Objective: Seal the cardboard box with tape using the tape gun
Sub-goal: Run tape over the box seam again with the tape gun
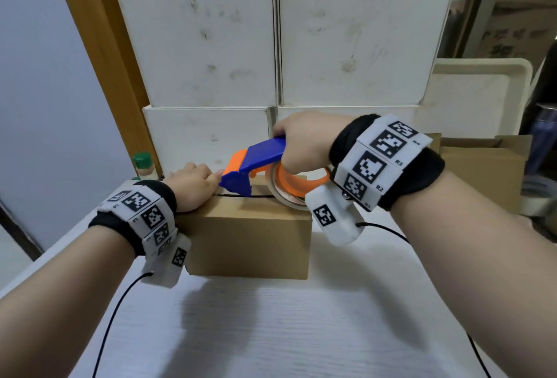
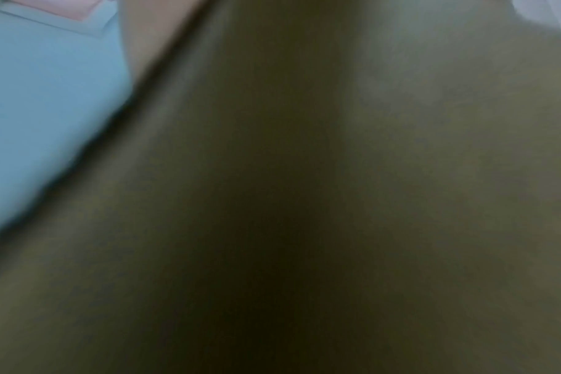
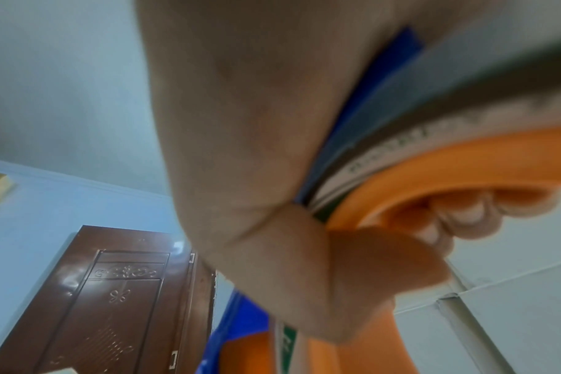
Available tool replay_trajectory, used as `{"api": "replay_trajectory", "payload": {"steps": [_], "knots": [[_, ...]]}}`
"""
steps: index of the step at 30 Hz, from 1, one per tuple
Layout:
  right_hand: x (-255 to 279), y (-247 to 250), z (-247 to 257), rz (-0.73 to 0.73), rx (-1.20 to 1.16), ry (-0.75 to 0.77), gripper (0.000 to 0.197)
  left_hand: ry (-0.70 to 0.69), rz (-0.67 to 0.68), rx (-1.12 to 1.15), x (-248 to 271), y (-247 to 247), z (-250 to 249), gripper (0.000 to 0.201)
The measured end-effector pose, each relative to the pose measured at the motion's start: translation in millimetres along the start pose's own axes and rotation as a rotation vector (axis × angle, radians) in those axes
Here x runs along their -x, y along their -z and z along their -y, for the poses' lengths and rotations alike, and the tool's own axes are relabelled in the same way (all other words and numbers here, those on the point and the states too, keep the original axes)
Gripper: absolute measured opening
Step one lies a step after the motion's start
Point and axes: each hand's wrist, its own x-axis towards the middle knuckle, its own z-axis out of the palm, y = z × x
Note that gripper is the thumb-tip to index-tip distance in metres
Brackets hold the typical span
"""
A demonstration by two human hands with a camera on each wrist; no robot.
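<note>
On top of the cardboard box [image 1: 250,236], at centre of the white surface [image 1: 271,332], we have the tape gun [image 1: 256,163] laid down, its blue nose at the 9 o'clock end of the lid. Our right hand [image 1: 307,139] wraps the gun's handle, fingers curled through the orange hub in the right wrist view, a firm grip. Our left hand [image 1: 193,186] rests curled on the box's 9 o'clock top edge, knuckles just beside the nose; whether it pinches the tape end, we cannot tell. The flap seam shows as a dark line under the gun, and we see no laid strip along it. We judge this the start of the run: the seam toward 3 o'clock remains to be taped, then cut.
</note>
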Motion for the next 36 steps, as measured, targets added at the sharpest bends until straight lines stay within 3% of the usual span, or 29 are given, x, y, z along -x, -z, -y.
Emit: {"api": "replay_trajectory", "payload": {"steps": [3, 7, 15, 18, 22, 36], "knots": [[1, 0, -2, 0.006, 0.005, -0.026, 0.032, 0.015, -0.098, 0.034, 0, 3, -15, 0.039], [6, 1, -6, 0.013, 0.009, -0.040, 0.033, -0.059, -0.166, 0.244, -6, 1, -22, 0.035], [3, 0, -3, 0.007, -0.012, -0.030, 0.032, -0.096, -0.093, 0.307, -4, 2, -21, 0.023], [2, 0, 0, 0.019, -0.011, -0.021, 0.032, -0.115, -0.050, 0.273, -6, -2, -20, 0.021], [3, 1, -1, 0.013, -0.008, -0.011, 0.030, -0.119, -0.091, 0.201, -8, -12, -17, 0.019], [12, 5, -3, 0.035, 0.031, -0.013, 0.034, -0.182, -0.070, -0.041, 0, -10, -22, 0.040]]}}
